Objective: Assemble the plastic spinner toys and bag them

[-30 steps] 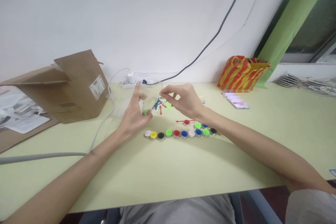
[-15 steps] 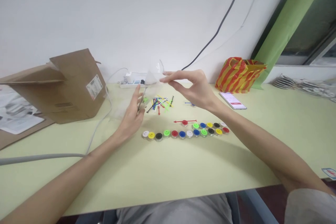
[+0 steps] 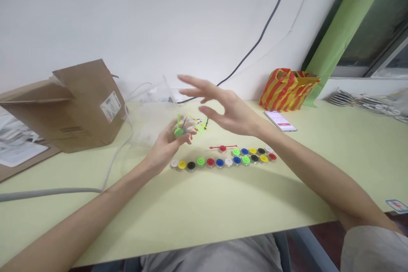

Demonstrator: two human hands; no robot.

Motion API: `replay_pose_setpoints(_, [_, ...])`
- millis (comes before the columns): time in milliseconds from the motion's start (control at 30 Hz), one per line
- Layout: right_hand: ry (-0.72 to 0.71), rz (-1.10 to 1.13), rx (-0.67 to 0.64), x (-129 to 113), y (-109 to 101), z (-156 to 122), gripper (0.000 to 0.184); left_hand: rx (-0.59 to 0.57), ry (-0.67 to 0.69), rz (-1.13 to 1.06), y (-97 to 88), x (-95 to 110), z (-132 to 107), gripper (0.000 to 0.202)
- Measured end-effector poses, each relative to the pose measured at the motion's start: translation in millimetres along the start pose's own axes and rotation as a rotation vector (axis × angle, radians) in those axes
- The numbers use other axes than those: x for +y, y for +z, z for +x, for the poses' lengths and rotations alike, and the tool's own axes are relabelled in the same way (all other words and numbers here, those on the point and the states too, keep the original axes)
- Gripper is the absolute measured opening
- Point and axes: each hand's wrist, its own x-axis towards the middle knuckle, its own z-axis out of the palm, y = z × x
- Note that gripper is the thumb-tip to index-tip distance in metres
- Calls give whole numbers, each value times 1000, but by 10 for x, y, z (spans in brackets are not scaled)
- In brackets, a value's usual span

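Note:
My left hand [image 3: 168, 144] is curled around a green disc [image 3: 179, 132] with a thin green arrow sticking up from it. A blurred clear plastic bag [image 3: 146, 123] lies behind that hand; whether the fingers touch it I cannot tell. Up and to the right, my right hand [image 3: 219, 104] is held in the air with its fingers apart and nothing in them. Beyond the left hand lies a partly hidden pile of coloured plastic arrows [image 3: 201, 125]. A red disc with a red arrow [image 3: 222, 148] across it sits in front of a row of coloured discs [image 3: 219, 162] on clear bases.
An open cardboard box [image 3: 86, 114] stands at the left, with a grey cable [image 3: 117, 161] running past it. A phone [image 3: 280, 121] lies before a red-and-yellow striped bag [image 3: 287, 89]. Stacked flat rings [image 3: 341, 97] are at the far right. A power strip [image 3: 156, 93] sits against the wall.
My right hand has let go of the clear bag and spread its fingers. The bag has dropped to the left behind my left hand, which has turned, showing the green disc.

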Motion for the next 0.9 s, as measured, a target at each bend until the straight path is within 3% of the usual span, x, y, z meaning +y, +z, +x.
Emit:
replay_pose_setpoints(133, [148,-118,89,288,-61,-41,48,17,-29,-73,-18,5,22,64])
replay_pose_setpoints(267, [297,-75,-69,554,14,-102,25,-23,-15,-101,-58,-19,13,43])
replay_pose_setpoints(367, [361,52,-202,593,152,-119,24,-71,-7,-29,-73,-14,-5,28])
replay_pose_setpoints(567, [331,190,-285,570,327,-128,19,-38,31,-62,-52,23,-7,18])
replay_pose_setpoints(900, [332,177,-439,628,290,-123,9,-135,-67,-255,-91,6,3,17])
